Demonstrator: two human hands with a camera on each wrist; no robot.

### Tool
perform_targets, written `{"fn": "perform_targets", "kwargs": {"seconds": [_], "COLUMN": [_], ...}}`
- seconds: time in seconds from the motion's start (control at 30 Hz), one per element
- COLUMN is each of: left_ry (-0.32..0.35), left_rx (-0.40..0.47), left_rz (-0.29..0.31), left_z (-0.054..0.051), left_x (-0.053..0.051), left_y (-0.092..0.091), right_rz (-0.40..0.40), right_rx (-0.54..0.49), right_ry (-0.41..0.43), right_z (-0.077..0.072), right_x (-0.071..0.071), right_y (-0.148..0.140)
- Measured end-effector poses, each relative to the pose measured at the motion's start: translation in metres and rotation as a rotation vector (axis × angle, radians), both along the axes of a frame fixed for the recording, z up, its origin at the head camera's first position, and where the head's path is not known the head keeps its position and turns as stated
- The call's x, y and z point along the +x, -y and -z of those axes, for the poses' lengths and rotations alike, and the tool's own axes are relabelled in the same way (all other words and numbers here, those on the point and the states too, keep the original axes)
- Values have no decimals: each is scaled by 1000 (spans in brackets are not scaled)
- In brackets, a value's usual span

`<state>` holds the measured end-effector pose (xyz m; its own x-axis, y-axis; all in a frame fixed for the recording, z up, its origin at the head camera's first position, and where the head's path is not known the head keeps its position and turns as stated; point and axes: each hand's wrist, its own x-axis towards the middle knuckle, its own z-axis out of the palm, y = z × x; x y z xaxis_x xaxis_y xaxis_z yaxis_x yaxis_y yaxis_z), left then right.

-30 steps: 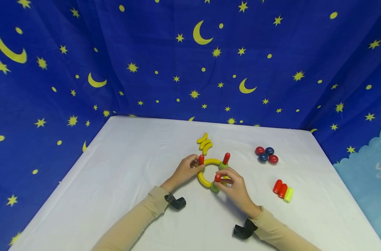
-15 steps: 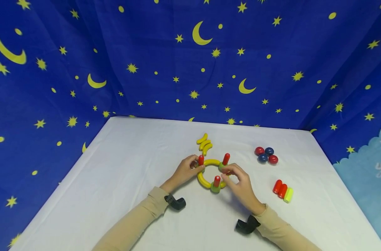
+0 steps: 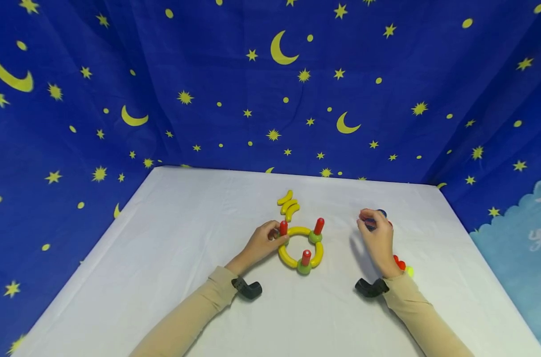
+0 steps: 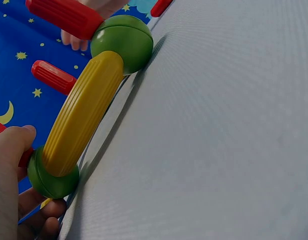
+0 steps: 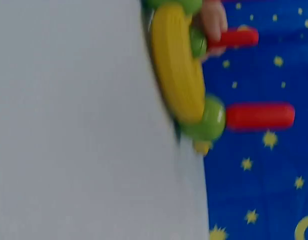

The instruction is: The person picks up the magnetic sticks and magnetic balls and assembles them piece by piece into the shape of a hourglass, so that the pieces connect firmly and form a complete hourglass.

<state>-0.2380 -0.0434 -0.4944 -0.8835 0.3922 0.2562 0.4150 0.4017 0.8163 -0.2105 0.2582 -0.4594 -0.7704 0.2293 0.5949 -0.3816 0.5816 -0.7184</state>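
Observation:
A ring of curved yellow pieces (image 3: 287, 256) joined by green balls (image 3: 303, 268) lies on the white table, with red sticks (image 3: 306, 257) standing up from the balls. My left hand (image 3: 262, 245) holds the ring's left joint; the left wrist view shows the thumb by the red stick and fingers around the green ball (image 4: 52, 181). Off to the right, my right hand (image 3: 379, 245) hovers with loosely bent fingers over the red and blue balls (image 3: 381, 213), mostly covering them. I see nothing held in it. The right wrist view is blurred and shows the ring's yellow piece (image 5: 178, 65).
Three loose yellow curved pieces (image 3: 289, 206) lie behind the ring. Red sticks (image 3: 400, 263) and a lime-yellow stick (image 3: 410, 271) are partly hidden beside my right wrist. A blue star-patterned cloth (image 3: 235, 89) stands around the table (image 3: 199, 208).
My right hand let go of the front red stick, moved across the ring's right side, then swung right to the red and blue balls. The left hand keeps its hold.

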Motion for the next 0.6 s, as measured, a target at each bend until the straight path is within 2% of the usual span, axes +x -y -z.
{"fn": "perform_targets", "kwargs": {"seconds": [0.1, 0.23, 0.47, 0.6], "left_ry": [7, 24, 20, 20], "left_rx": [2, -4, -18, -18], "left_rz": [-1, -8, 1, 7], "left_z": [0, 1, 0, 0], "left_x": [-1, -1, 0, -1], "left_y": [0, -1, 0, 1], "right_rz": [63, 117, 118, 96], "right_rx": [37, 103, 191, 235], "right_ry": [18, 88, 216, 260], "right_z": [4, 10, 14, 18], "right_x": [-5, -8, -9, -10], "right_y": [-12, -22, -27, -28]}}
